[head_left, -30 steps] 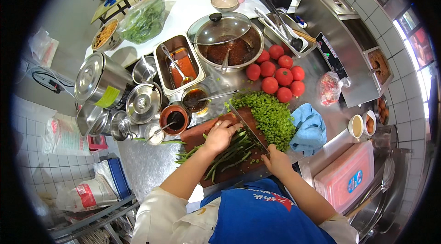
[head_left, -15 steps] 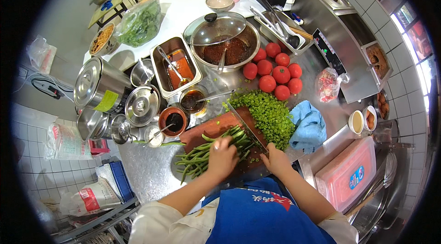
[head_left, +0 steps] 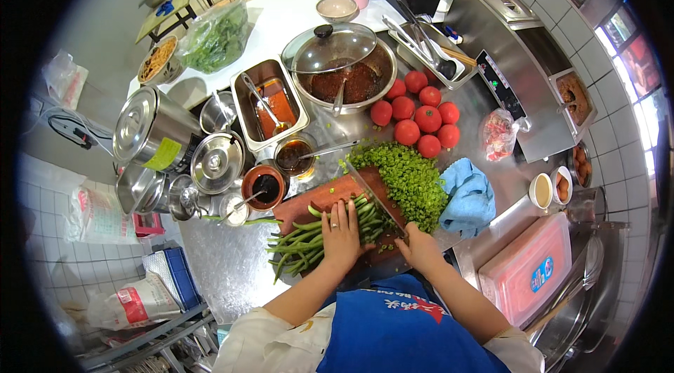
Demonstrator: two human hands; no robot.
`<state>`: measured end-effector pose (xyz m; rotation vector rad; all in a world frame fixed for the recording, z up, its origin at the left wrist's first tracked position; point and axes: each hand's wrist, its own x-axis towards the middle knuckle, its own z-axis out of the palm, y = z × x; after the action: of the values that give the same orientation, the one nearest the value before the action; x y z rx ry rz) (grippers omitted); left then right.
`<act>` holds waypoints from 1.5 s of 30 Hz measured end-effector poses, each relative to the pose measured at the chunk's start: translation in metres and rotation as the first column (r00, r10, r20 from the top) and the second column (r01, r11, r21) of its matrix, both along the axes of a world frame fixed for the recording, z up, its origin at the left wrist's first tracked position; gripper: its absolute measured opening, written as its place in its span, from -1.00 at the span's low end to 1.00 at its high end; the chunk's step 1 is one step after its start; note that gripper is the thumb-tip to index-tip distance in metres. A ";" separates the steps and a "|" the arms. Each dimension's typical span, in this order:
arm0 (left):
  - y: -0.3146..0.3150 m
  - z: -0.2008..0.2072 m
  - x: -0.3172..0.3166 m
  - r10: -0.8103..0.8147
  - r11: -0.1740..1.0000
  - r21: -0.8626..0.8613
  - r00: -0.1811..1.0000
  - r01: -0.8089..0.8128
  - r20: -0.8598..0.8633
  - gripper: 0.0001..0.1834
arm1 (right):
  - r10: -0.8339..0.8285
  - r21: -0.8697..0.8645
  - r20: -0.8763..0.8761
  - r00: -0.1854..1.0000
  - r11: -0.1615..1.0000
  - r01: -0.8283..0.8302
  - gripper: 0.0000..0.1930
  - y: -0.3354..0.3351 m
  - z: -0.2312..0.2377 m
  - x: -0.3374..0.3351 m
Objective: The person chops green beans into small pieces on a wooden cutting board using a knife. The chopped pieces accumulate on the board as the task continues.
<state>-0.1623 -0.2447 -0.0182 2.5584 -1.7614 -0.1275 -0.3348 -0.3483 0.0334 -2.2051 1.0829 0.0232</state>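
A bunch of long green beans [head_left: 296, 249] lies across the reddish-brown cutting board [head_left: 298, 206], its left ends hanging past the board. My left hand [head_left: 341, 238] rests flat on the beans, fingers stretched forward, a ring on one of them. In my right hand [head_left: 421, 249] is the handle of a kitchen knife [head_left: 373, 191]; its long blade points away and left, between the bean ends and a heap of chopped green pieces [head_left: 411, 187]. A few cut bits lie by the blade near my right hand. Part of the handle is hidden by my fingers.
A crumpled blue cloth [head_left: 467, 197] lies right of the heap, with several tomatoes [head_left: 427, 119] behind it. Sauce containers, including a brown bowl [head_left: 264, 188] and a steel tray [head_left: 272, 110], stand behind the board. A lidded plastic box [head_left: 526, 268] sits at the right.
My left hand has opened from a curled, blurred grip and now lies flat on the beans. My right hand and the knife have shifted slightly left.
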 end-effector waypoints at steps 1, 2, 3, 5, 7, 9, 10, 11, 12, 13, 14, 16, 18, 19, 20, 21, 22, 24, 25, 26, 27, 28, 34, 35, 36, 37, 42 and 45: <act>-0.006 -0.004 0.006 0.002 1.000 -0.029 1.000 -0.002 -0.004 0.36 | -0.008 0.001 0.015 1.000 1.000 0.008 -0.70 -0.001 -0.002 -0.004; -0.010 -0.009 0.011 0.011 0.998 -0.057 1.000 -0.011 -0.006 0.32 | -0.021 0.000 0.013 1.000 1.000 0.021 -0.70 -0.001 -0.002 -0.005; -0.014 -0.022 0.010 0.024 0.998 -0.053 0.994 -0.018 0.108 0.21 | -0.034 -0.001 0.011 0.999 0.999 0.034 -0.71 -0.001 -0.001 -0.006; -0.021 -0.024 0.003 -0.016 1.000 -0.016 0.984 0.020 0.176 -0.02 | -0.061 -0.014 -0.025 0.998 0.998 0.060 -0.72 -0.001 0.006 -0.002; -0.024 -0.033 -0.006 -0.049 0.998 0.037 0.973 0.041 0.224 0.01 | -0.030 -0.041 -0.048 0.998 0.999 0.028 -0.72 0.004 0.005 0.003; -0.029 -0.003 -0.004 -0.067 0.996 0.060 0.997 0.065 0.038 0.17 | -0.022 -0.053 -0.007 1.000 0.998 0.021 -0.72 0.006 0.001 -0.001; -0.030 0.013 -0.002 -0.067 0.995 0.072 0.996 0.070 -0.053 0.25 | -0.018 -0.057 -0.013 1.000 0.998 0.017 -0.72 0.005 0.001 -0.002; -0.030 0.019 -0.001 -0.048 0.995 0.079 0.995 0.055 -0.090 0.33 | -0.015 -0.059 -0.021 1.000 0.998 0.014 -0.72 0.004 0.000 -0.002; -0.031 0.023 -0.001 -0.028 0.995 0.086 0.991 0.039 -0.128 0.42 | -0.012 -0.062 -0.029 1.000 0.998 0.011 -0.72 0.003 0.000 -0.002; -0.031 0.025 -0.003 -0.011 0.995 0.093 0.986 0.027 -0.167 0.50 | -0.018 -0.055 -0.029 0.999 0.998 0.016 -0.72 0.003 0.000 -0.002; -0.031 0.025 -0.005 0.001 0.996 0.085 0.981 0.016 -0.196 0.47 | -0.024 -0.049 -0.030 0.999 0.999 0.022 -0.72 0.004 0.001 -0.001; -0.033 0.025 -0.009 0.025 0.998 0.065 0.968 -0.009 -0.250 0.42 | -0.028 -0.038 -0.036 0.999 0.999 0.027 -0.71 0.003 0.002 -0.001; -0.034 0.012 -0.010 0.019 0.994 0.106 0.992 -0.005 -0.127 0.38 | -0.026 -0.028 -0.046 0.999 0.999 0.024 -0.71 0.001 0.005 -0.001; -0.034 0.013 -0.010 0.012 0.992 0.129 0.998 -0.003 -0.066 0.37 | -0.024 -0.028 -0.038 0.999 0.999 0.023 -0.71 0.000 0.004 -0.003; -0.033 0.014 -0.009 0.020 0.990 0.142 0.992 -0.002 -0.121 0.35 | -0.021 -0.027 -0.029 0.999 0.999 0.020 -0.70 -0.002 0.003 -0.004; -0.031 0.015 -0.005 0.028 0.988 0.155 0.984 -0.001 -0.176 0.33 | -0.018 -0.026 -0.021 1.000 0.999 0.018 -0.70 -0.003 0.001 -0.006; -0.030 0.019 -0.003 0.039 0.986 0.169 0.973 0.001 -0.228 0.31 | -0.024 -0.020 -0.019 1.000 1.000 0.024 -0.69 -0.003 -0.002 -0.006; -0.033 0.023 -0.009 0.073 0.994 0.101 0.952 -0.045 -0.297 0.29 | -0.035 -0.007 -0.015 0.999 0.999 0.035 -0.69 -0.003 -0.006 -0.007; -0.040 0.030 -0.017 0.093 0.994 0.078 0.943 -0.072 -0.321 0.26 | -0.039 0.000 -0.034 0.999 0.999 0.039 -0.69 -0.003 -0.003 -0.005; -0.045 0.034 -0.022 0.112 0.994 0.055 0.932 -0.099 -0.345 0.22 | -0.043 0.007 -0.054 0.998 0.999 0.043 -0.69 -0.004 0.002 -0.003; -0.044 0.033 -0.025 0.093 0.994 0.078 0.965 -0.076 -0.246 0.10 | -0.047 0.013 -0.073 0.996 0.999 0.048 -0.69 -0.004 0.004 -0.001; -0.043 0.022 -0.024 0.049 0.999 0.020 0.978 -0.046 -0.204 0.04 | -0.047 0.017 -0.057 0.997 0.999 0.048 -0.69 -0.007 0.003 -0.003; -0.025 -0.009 0.018 -0.240 0.968 -0.085 0.969 0.234 -0.059 0.09 | -0.054 0.024 -0.010 0.998 0.998 0.055 -0.70 -0.011 0.003 -0.006; -0.023 -0.003 0.019 -0.257 0.966 -0.051 0.965 0.254 -0.056 0.20 | -0.042 0.019 -0.030 0.999 0.999 0.043 -0.70 -0.007 0.006 -0.004; -0.018 0.006 0.016 -0.218 0.976 -0.013 0.968 0.218 -0.121 0.24 | -0.031 0.015 -0.051 0.998 0.999 0.032 -0.70 -0.003 0.007 -0.003; -0.017 0.033 0.012 -0.178 0.983 0.023 0.967 0.185 -0.181 0.28 | -0.018 0.022 -0.060 0.998 1.000 0.019 -0.71 0.001 0.006 -0.003; -0.010 0.016 0.005 -0.148 0.989 0.018 0.988 0.149 -0.049 0.33 | -0.038 0.000 -0.032 0.999 0.999 0.038 -0.70 0.006 0.003 -0.006; -0.022 -0.041 0.010 -0.102 0.984 -0.134 0.988 0.117 0.113 0.09 | -0.066 -0.020 -0.028 0.997 0.998 0.066 -0.70 0.003 -0.004 -0.008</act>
<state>-0.1523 -0.2667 -0.0592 2.4130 -1.8744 0.1278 -0.3429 -0.3453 0.0298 -2.1908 1.1762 0.0159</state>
